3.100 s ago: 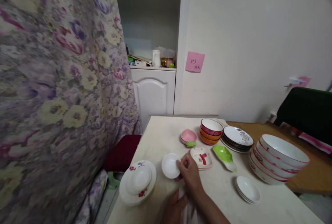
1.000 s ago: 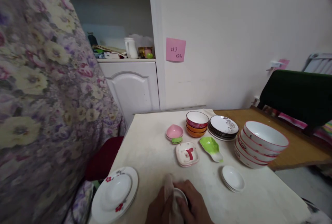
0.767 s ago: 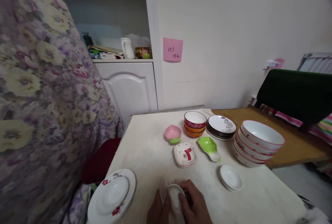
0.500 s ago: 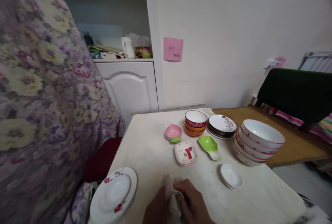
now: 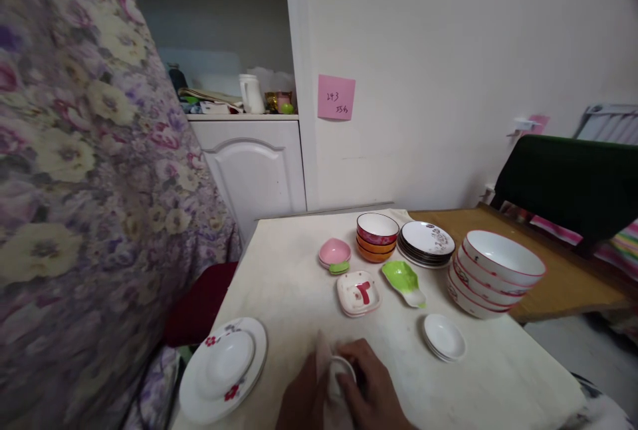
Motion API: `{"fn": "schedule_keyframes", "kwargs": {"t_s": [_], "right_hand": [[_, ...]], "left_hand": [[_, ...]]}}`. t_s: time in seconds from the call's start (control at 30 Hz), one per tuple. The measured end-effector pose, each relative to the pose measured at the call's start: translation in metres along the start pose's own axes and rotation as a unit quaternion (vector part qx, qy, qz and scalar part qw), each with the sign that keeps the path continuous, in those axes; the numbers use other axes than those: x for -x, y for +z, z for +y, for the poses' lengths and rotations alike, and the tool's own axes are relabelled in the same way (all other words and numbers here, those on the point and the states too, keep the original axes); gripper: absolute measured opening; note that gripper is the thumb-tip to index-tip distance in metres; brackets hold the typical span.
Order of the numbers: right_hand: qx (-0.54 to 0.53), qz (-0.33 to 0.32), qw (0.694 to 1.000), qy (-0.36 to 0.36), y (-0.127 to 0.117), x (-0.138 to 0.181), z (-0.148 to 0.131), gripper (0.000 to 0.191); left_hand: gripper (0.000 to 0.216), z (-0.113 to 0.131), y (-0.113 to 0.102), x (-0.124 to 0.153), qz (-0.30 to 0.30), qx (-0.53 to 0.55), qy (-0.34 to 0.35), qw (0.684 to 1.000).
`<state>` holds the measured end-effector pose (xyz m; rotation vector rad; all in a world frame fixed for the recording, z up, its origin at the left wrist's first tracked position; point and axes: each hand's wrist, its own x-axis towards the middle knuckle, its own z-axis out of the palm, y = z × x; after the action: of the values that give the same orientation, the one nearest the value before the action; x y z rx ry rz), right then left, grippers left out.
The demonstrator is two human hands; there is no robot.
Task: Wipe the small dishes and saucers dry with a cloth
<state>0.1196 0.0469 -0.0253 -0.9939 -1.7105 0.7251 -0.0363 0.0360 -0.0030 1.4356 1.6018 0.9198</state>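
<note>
At the front edge of the table my right hand (image 5: 373,387) is closed on a small round white dish (image 5: 341,367), thumb inside its rim. Close against it on the left, my left hand (image 5: 302,393) is closed around a pale cloth (image 5: 323,350), which sticks up between the hands and touches the dish. Much of the dish and cloth is hidden by fingers. Just beyond the hands sits a square patterned dish (image 5: 357,294). Small white saucers (image 5: 444,337) are stacked to the right, and a white plate with red flowers (image 5: 192,387) lies left, bearing a smaller white dish (image 5: 229,358).
Farther back on the white table (image 5: 279,270) are pink dishes (image 5: 335,252), a green leaf-shaped dish (image 5: 401,277), stacked small bowls (image 5: 377,238) and dark-rimmed plates (image 5: 427,238). Tall stacked bowls (image 5: 498,270) stand right. A floral curtain (image 5: 100,217) hangs left.
The view has shifted slightly. My right hand and the dish have tilted a little, so more of the dish's round opening shows. Both hands keep their hold.
</note>
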Motion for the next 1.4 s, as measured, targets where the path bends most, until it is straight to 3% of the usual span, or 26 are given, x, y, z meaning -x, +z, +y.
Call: {"fn": "schedule_keyframes", "kwargs": {"t_s": [0.13,0.37,0.53,0.6,0.83,1.03,1.23,1.3,1.4], "right_hand": [[-0.007,0.018,0.998,0.062,0.001,0.002,0.004,0.010],[0.000,-0.042,0.999,-0.024,-0.002,0.001,0.002,0.019],[-0.022,0.001,0.997,0.078,0.002,0.002,0.005,0.013],[-0.030,0.004,0.996,0.089,0.002,0.002,0.007,0.013],[-0.010,-0.024,1.000,-0.005,0.000,0.001,0.006,0.019],[-0.032,0.023,0.996,0.085,0.003,0.002,0.008,0.012],[-0.013,-0.015,1.000,-0.006,0.000,0.001,0.009,0.017],[-0.014,-0.014,1.000,0.004,0.000,0.002,0.007,0.016],[-0.030,-0.001,0.997,0.064,0.001,0.003,0.007,0.014]], "left_hand": [[0.051,-0.006,0.008,0.001,0.046,0.029,-0.048,0.997],[0.037,0.011,-0.003,0.005,-0.040,-0.021,0.058,0.997],[0.041,0.000,0.003,0.002,0.031,0.001,-0.001,1.000],[0.046,-0.006,0.008,0.002,0.040,-0.002,-0.008,0.999],[0.048,-0.006,0.002,-0.001,-0.058,-0.060,0.070,0.994],[0.049,-0.007,0.007,-0.001,-0.005,-0.089,-0.027,0.996],[0.046,-0.006,0.001,-0.001,-0.051,-0.096,0.064,0.992],[0.043,-0.005,-0.001,0.000,-0.031,-0.083,0.069,0.994],[0.046,-0.006,0.004,0.001,0.014,-0.075,0.017,0.997]]}}
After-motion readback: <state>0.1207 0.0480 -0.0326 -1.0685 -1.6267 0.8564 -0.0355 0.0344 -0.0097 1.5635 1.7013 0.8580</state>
